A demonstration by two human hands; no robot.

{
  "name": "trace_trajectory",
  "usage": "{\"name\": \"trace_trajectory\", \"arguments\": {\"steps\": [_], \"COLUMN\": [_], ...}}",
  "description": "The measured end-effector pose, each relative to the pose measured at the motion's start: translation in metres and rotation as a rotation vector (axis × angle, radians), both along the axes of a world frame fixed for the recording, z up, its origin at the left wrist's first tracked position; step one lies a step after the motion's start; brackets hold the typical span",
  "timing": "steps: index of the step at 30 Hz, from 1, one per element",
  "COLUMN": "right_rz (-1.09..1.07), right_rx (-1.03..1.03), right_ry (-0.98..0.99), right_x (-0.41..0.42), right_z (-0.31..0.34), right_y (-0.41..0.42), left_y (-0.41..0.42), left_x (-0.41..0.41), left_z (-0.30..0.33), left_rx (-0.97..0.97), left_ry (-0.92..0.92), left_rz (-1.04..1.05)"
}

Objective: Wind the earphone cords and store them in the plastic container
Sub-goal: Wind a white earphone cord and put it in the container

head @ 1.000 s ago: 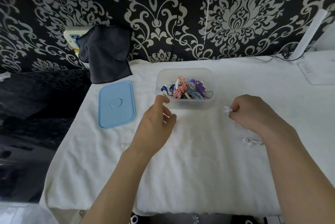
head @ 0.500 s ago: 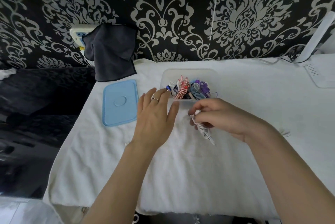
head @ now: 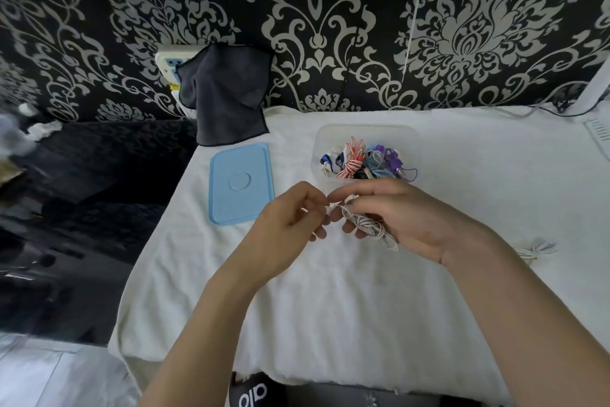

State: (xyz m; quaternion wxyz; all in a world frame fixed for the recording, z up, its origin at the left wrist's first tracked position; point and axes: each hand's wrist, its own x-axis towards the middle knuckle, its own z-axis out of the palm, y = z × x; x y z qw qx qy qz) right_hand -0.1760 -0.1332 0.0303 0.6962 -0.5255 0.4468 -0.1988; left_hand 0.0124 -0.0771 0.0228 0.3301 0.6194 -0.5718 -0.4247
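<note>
— Where's the cord?

— A white coil (head: 369, 225) lies in my right hand (head: 399, 218), fingers curled round it, just in front of the tub (head: 321, 146). My left hand (head: 290, 225) pinches what I think is its loose end; it's blurred there.

— Anything readable?

— Only "alo", white on black, on the dark thing (head: 252, 390) at the bottom edge.

— And materials?

— The tub's clear plastic, rounded, holding wound cords (head: 359, 162): red-striped, blue, purple. A flat blue lid (head: 241, 185) lies left of it on a white ribbed towel (head: 330, 307). Another white cord (head: 536, 250) rests by my right wrist.
</note>
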Motion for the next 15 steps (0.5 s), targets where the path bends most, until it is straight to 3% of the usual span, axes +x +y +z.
{"name": "trace_trajectory", "arguments": {"steps": [4, 15], "right_rz": [0.013, -0.064], "right_rx": [-0.027, -0.35], "right_ry": [0.026, 0.349], "right_x": [0.01, 0.043], "right_z": [-0.001, -0.028], "right_y": [0.004, 0.012], "left_y": [0.001, 0.01], "left_x": [0.01, 0.055], "left_z": [0.0, -0.005], "left_rx": [-0.005, 0.126], "left_ry": [-0.029, -0.252], "left_rz": [0.025, 0.051]}}
